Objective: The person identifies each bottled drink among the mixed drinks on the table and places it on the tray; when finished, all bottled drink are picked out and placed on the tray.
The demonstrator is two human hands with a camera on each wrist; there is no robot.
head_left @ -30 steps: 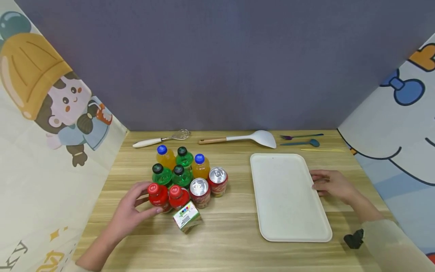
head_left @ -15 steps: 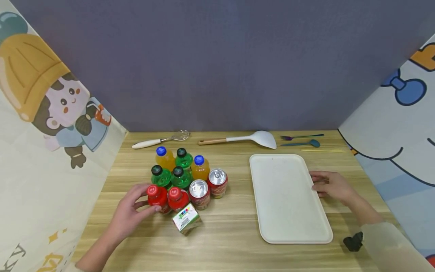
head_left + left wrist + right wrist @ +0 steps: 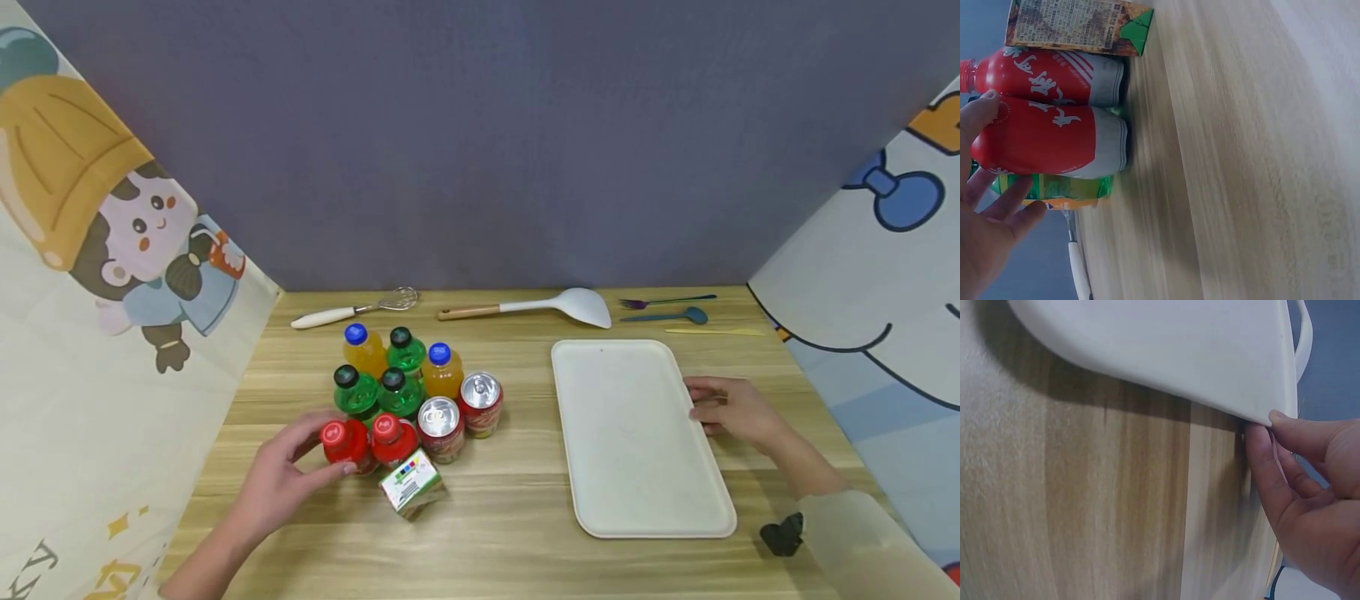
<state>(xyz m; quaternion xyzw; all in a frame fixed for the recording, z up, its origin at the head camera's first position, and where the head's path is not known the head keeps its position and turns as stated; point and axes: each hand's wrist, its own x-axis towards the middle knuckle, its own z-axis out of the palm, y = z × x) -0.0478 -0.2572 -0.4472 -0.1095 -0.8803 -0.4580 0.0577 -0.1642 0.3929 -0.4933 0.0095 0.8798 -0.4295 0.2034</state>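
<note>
1. The tray (image 3: 637, 433) is staying put; the right hand (image 3: 731, 408) is still pinching its right rim, I think.
2. The left hand (image 3: 281, 479) is curling round the red bottle (image 3: 341, 443) and dragging it slightly left from the cluster.

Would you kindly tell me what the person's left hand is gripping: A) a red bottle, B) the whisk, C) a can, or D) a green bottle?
A: the left hand curls its thumb and fingers round the leftmost red bottle, at the front of the drinks.
</note>
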